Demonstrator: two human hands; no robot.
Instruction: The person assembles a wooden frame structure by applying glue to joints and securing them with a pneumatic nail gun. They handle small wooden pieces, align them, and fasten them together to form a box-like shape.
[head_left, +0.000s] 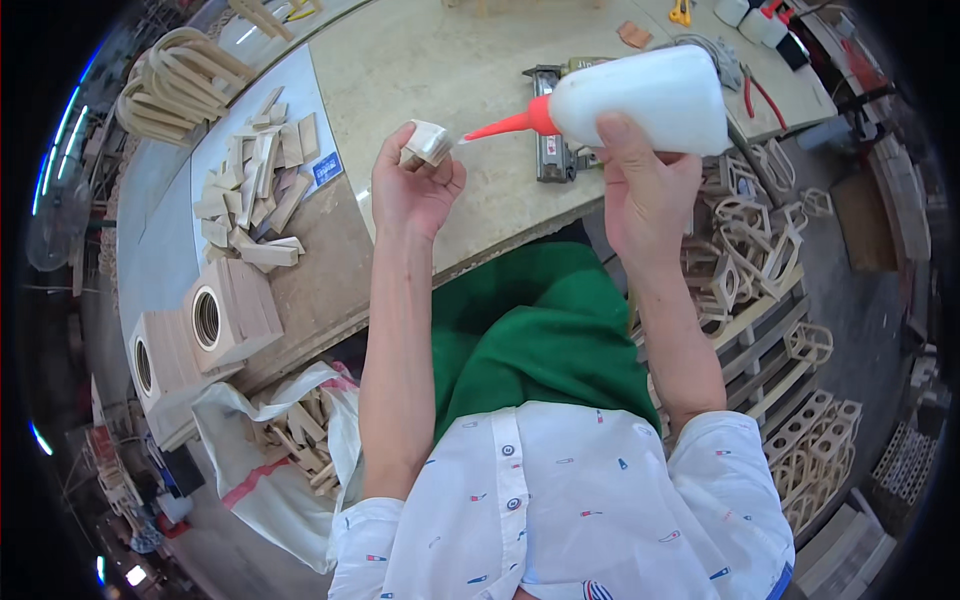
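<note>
**woodnewb:** What stage was this?

**shopguy:** Looked like gluing to me. Left hand [412, 190] was pinched shut around a small wood block [427, 142], held up over the stone-topped bench [420, 60]. Right hand [645, 185] was wrapped tight round a white glue bottle [645, 98], red nozzle [505, 125] just beside the block, not touching. I'd guess a gentle squeeze was called for.

**woodnewb:** Any containers?

**shopguy:** A white sack [265, 470] by the bench held wood offcuts. More loose pieces [255, 185] lay piled on the bench, plus two boxes with round holes [205, 330].
</note>
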